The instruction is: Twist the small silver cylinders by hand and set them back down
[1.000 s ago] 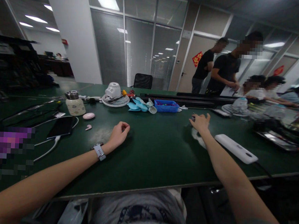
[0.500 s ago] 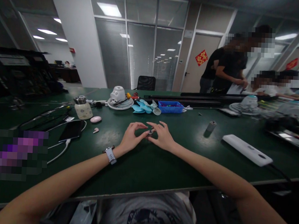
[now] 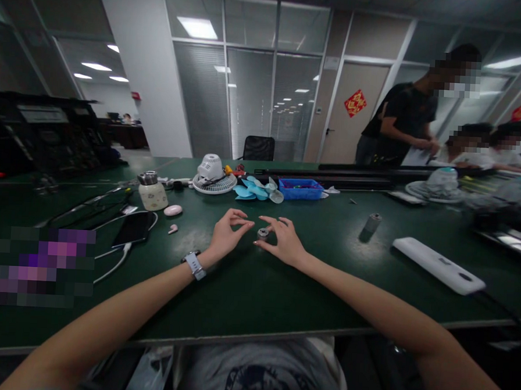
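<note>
My right hand (image 3: 286, 243) has its thumb and fingers round a small round metal part (image 3: 262, 234), with a dark spot in its top face. My left hand (image 3: 231, 234) is just left of the part, thumb and forefinger pressed together at the tips; whether something tiny sits between them cannot be made out. A watch (image 3: 194, 265) with a pale strap is on my left wrist. Off to the right, a grey metal cylinder (image 3: 373, 223) stands upright on the green table (image 3: 237, 310).
At the back are a white fan body (image 3: 211, 172), light blue fan blades (image 3: 256, 189) and a blue tray (image 3: 301, 189). A white power strip (image 3: 438, 265) lies right. To the left are a phone (image 3: 134, 229), cables, an earbud (image 3: 172, 229) and a cream bottle (image 3: 153, 191). People are behind the table.
My left fingers have drawn back left from the metal part and come together. My right hand keeps the part, now more plainly visible. The view has shifted slightly.
</note>
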Motion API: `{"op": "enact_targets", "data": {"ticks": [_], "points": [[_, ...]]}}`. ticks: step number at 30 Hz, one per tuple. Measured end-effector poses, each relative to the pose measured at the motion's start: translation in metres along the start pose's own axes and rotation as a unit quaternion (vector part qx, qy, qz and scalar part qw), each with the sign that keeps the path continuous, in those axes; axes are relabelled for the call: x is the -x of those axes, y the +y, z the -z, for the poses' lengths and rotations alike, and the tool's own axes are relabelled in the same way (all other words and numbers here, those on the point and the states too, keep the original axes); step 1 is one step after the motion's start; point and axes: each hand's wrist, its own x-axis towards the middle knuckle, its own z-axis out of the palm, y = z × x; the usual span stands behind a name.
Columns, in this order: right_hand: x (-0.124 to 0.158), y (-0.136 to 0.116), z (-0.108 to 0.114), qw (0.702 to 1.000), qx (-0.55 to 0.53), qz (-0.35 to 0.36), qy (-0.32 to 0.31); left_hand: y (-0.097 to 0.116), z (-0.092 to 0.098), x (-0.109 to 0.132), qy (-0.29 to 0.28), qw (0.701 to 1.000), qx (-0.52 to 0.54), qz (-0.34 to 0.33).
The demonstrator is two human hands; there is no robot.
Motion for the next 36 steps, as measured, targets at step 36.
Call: {"op": "enact_targets", "data": {"ticks": [36], "points": [[0.047, 0.205, 0.092, 0.852, 0.412, -0.31, 0.086, -0.012, 0.007, 0.005, -0.104, 0.98, -0.14, 0.091]]}}
